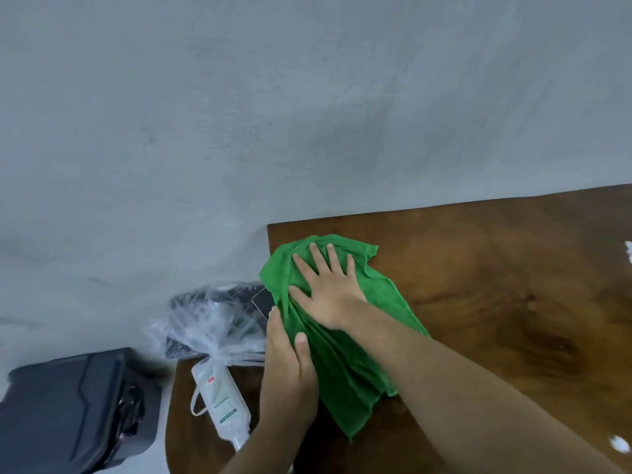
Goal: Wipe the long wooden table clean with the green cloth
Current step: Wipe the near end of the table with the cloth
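The green cloth point(345, 364) lies rumpled along the left end of the dark wooden table point(496, 275). My right hand point(328, 285) presses flat on its upper part, fingers spread, near the table's far left corner. My left hand point(289, 364) rests at the table's left edge, thumb on top of the cloth and fingers over the side, pinching the cloth's left border. The cloth's lower part hangs toward the near side under my right forearm.
Left of the table, on a lower brown surface point(181, 422), stand a clear plastic bag over dark items point(212, 323) and a white pump bottle lying down point(220, 401). A black case point(78, 408) sits at far left. Grey floor point(239, 114) fills the far side. White scraps point(620, 443) lie at the right.
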